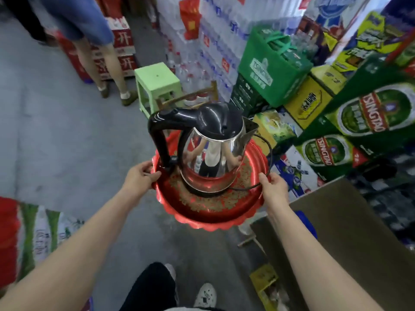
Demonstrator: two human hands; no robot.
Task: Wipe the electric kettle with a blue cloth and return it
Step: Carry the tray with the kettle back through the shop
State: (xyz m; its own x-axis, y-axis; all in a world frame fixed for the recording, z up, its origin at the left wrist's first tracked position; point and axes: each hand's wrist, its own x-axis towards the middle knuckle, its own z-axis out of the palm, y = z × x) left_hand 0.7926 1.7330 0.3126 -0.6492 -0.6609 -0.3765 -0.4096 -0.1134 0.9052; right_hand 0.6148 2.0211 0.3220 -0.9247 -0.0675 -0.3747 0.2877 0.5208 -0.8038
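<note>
Both hands are on a red tray (pixel 208 217), held clear of the floor (pixel 56 142). Left hand (pixel 140 176) grips the left rim, thumb hooked over the top, fingers curled under. Right hand (pixel 275 187) grips the right rim the same way, thumb on top.

The electric kettle (pixel 213 151) stands upright near the middle of the tray, on its black base (pixel 202 193).
- Body: polished stainless steel, mirror finish; it reflects the person holding it and the red of the tray.
- Lid (pixel 215 117): glossy black, closed.
- Handle (pixel 160 140): black, points left, toward the left hand.
- Spout (pixel 250 129): steel, points right.
- Cord (pixel 267 151): black, loops out from the base and over the right rim, right by the right thumb. Can't tell whether it touches.

Tray: scalloped edge, gold pattern on the inside.

Around:
- cardboard box (pixel 336 221) just right of the right forearm
- stacked Tsingtao cartons (pixel 363 117) further right
- green bag (pixel 269 70) on top of the boxes
- wall of bottled water packs (pixel 215 41) behind
- light green stool (pixel 157 79) beyond the kettle
- another person's legs (pixel 112 63) at upper left
- wearer's own shoe (pixel 205 295) at the bottom edge
</note>
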